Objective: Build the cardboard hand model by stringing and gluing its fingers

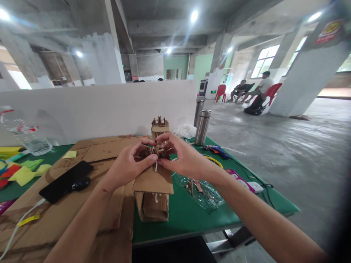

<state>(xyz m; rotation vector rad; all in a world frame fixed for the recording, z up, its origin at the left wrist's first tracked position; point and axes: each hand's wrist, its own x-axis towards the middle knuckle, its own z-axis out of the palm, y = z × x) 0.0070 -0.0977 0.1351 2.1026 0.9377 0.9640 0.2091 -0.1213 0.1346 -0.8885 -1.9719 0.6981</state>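
Note:
A cardboard model (154,182) with a flat top and an open, box-like lower part stands at the table's front edge. At its top is a small brown cardboard assembly (155,150), partly covered by fingers. My left hand (134,159) is closed on its left side, thumb in front. From the right, my right hand (181,155) grips the same assembly with curled fingers. A short white string (156,167) hangs below the thumbs. Behind the hands rises a taller cardboard part (160,128) with small upright pieces on top.
Cardboard sheets (95,149) cover the green table's left side, with a black phone (65,181) and a mouse (81,183). Right are cardboard scraps in plastic (199,188), a steel flask (203,128), a glue gun (216,150) and a power strip (241,180). A white partition (109,109) stands behind.

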